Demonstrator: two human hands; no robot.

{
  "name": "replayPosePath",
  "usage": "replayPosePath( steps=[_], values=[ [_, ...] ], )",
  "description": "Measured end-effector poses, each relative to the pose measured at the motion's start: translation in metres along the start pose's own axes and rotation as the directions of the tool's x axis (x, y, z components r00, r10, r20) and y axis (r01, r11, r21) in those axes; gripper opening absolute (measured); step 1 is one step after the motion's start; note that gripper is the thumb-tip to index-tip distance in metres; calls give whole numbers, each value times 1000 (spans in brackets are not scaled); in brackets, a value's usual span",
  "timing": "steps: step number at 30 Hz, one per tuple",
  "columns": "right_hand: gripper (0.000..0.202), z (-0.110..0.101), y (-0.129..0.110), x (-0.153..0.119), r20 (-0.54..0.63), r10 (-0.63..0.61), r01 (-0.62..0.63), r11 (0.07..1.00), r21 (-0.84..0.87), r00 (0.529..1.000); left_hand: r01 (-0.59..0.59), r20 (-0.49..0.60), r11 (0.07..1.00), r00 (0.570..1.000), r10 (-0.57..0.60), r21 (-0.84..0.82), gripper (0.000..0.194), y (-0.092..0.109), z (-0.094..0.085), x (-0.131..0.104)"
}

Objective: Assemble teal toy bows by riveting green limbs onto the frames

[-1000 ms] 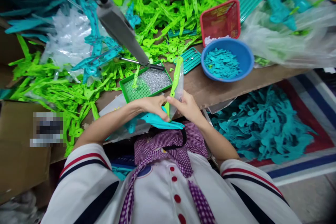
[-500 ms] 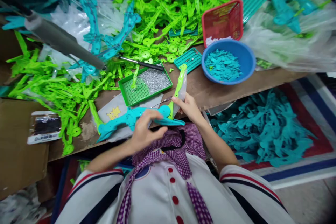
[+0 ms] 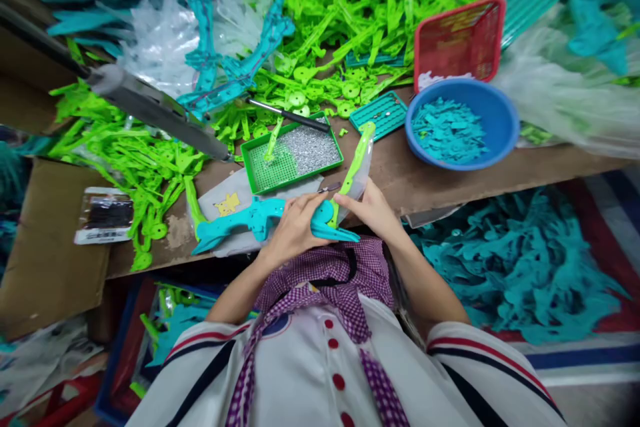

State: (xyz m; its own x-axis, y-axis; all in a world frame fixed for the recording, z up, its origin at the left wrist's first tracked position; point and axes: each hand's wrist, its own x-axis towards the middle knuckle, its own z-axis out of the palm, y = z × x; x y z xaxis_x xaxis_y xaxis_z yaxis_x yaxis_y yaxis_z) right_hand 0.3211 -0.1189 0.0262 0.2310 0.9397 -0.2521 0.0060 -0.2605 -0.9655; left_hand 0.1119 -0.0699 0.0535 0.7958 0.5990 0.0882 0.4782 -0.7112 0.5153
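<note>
The person's left hand [image 3: 299, 219] is curled over the blue part [image 3: 257, 217], and it seems to have a firm hold, though some fingertips are hidden. The right hand [image 3: 374, 210] pinches the green part [image 3: 356, 163] near its low end, with the thumb on top. A see-through piece [image 3: 369, 163] sits along the green part's right side. The green part stands up at a slant, and its low end meets the round end of the blue part. The blue part lies at the front of the table [image 3: 390, 180], over a gray cloth [image 3: 213, 203], and its right end pokes out above the lap. A small brown thing [image 3: 334, 186] shows between the hands, too blurry to name. If the right thumb gets loose, the green part could tip or twist, because it is held only near the bottom. If the left hand lets go, the blue part could slide down into the lap, since one end has no table under it. The green tray [image 3: 300, 178] of shiny bits [image 3: 319, 149] is just past the hands, so a bumped wrist or a swinging green part could spill them. The gray tool [image 3: 160, 113] has its tip near the tray's left corner, and a careless arm might knock it.
</note>
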Motion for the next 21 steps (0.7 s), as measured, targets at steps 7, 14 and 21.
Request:
replayPosePath(
  steps=[7,14,21],
  values=[
    [41,-2,8,13,100,27,-38,994,107,995,-46,-47,994,998,42,-99,85,-3,6,-2],
    [40,1,-3,16,168,-1,-28,985,172,986,-72,-153,995,986,61,-70,87,-3,5,-8],
    [40,-4,-13,23,304,-9,-56,977,204,953,-111,-228,991,969,90,-79,89,-7,15,-14]
  ],
)
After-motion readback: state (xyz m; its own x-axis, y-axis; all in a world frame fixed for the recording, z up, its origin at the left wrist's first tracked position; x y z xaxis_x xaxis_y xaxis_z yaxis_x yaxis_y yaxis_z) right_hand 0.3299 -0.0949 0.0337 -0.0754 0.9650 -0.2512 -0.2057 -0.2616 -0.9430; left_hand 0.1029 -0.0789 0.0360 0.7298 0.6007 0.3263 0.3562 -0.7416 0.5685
